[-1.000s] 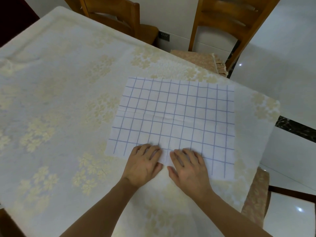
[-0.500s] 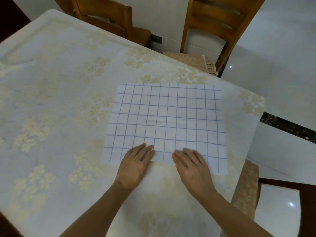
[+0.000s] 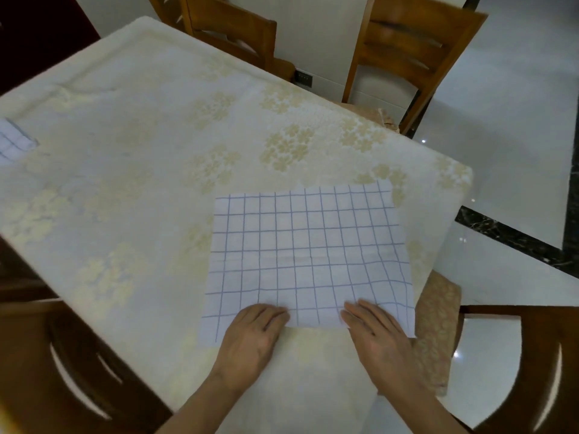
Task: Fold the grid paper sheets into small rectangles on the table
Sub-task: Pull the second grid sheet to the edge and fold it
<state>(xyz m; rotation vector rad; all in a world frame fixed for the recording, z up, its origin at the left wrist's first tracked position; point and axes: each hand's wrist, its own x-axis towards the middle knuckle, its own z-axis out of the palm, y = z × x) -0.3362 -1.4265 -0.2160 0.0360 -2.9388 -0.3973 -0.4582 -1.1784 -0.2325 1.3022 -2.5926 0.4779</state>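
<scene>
Your left hand (image 3: 250,336) and right hand (image 3: 377,335) are lying flat, fingers straight, pressing the near edge of the grid paper sheet (image 3: 308,255), which is lying unfolded on the counter (image 3: 141,126). Only a faint crease is showing; folding is barely starting, though one folded piece (image 3: 14,144) is waiting far left.

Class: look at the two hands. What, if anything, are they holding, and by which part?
Both the left hand and the right hand touch the grid paper sheet at its near edge. Whether the fingers pinch it or just press it cannot be told.
</scene>
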